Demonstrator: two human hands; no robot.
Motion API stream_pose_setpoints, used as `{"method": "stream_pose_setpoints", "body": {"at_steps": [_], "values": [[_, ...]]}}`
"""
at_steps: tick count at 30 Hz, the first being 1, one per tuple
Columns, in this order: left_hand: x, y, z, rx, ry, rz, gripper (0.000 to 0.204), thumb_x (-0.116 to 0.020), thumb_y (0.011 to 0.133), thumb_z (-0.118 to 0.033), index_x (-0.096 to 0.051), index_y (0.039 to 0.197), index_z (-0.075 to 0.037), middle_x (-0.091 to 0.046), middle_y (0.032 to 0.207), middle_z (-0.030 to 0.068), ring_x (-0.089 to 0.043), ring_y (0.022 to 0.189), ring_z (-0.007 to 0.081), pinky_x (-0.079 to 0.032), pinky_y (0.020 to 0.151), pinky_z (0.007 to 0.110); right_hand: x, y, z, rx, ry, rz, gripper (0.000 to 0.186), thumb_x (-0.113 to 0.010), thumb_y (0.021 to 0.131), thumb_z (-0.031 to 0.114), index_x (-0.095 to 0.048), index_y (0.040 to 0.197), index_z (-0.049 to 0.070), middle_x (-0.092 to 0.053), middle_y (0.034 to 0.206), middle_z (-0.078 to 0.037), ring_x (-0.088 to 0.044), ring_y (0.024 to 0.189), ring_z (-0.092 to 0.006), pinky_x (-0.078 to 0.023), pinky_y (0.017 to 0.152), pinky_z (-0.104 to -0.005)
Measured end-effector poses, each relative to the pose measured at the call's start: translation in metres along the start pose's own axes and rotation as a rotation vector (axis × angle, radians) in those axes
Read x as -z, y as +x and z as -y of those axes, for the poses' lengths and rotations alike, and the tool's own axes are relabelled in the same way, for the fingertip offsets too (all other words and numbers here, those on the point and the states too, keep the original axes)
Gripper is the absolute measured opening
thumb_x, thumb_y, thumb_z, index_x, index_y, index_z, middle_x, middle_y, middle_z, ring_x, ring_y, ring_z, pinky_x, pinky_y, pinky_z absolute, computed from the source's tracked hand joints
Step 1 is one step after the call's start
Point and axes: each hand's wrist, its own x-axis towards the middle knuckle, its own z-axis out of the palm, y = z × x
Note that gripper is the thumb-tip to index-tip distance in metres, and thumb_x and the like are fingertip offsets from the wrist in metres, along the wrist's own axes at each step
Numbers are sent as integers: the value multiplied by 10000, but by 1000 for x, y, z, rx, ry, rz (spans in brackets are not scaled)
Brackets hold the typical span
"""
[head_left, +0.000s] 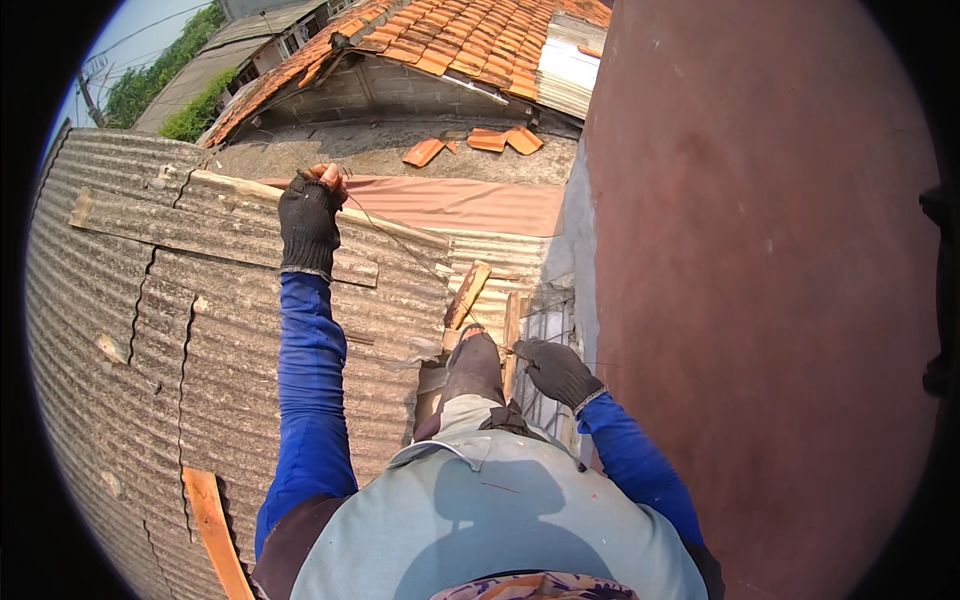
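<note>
At nine o'clock, grey corrugated roof sheeting [230, 350]. At ten, black-knit-gloved left hand [310, 222], closed, pinching thin dark wire [400, 242]. At four, right hand [557, 372], gloved alike, fingers curled, grip unclear. Wire slopes toward the latter: seemingly drawn out, not visibly tied off.

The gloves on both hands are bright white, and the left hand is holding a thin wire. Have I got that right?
Not quite: the gloves are dark, not bright white, as the head view shows. The left hand is indeed holding a thin wire.
</note>
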Motion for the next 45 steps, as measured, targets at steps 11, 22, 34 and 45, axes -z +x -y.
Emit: {"method": "stream_pose_setpoints", "body": {"at_steps": [11,22,34,45], "values": [[30,34,-14,24,-260,-138,138,-659,904,-155,-614,976,-46,-617,812,38,-589,688,141,-523,629,264,85,-8,-3,-14,955,-178,280,-549,940,185,-651,1097,-23,-643,831,-45,-550,686,-95,-468,656,-254],[45,54,-64,-68,-343,-227,167,-651,917,-196,-594,964,-47,-611,815,36,-590,713,139,-517,662,258,104,-14,-7,-4,415,-405,198,-593,902,91,-679,1042,-21,-667,773,-121,-617,717,-148,-491,688,-277],[77,62,-76,-48,-204,-61,151,-641,921,-178,-583,938,-39,-605,799,37,-585,696,132,-506,634,235,72,-35,27,278,670,314,157,-630,846,115,-667,947,1,-660,803,-130,-632,740,-275,-478,672,-357],[18,-18,-100,-159,-206,203,192,-596,950,-212,-589,932,-21,-589,783,64,-579,710,172,-492,684,287,115,9,-100,-106,310,-779,164,-670,871,136,-681,969,4,-649,790,-50,-570,666,-119,-467,635,-260]]}}
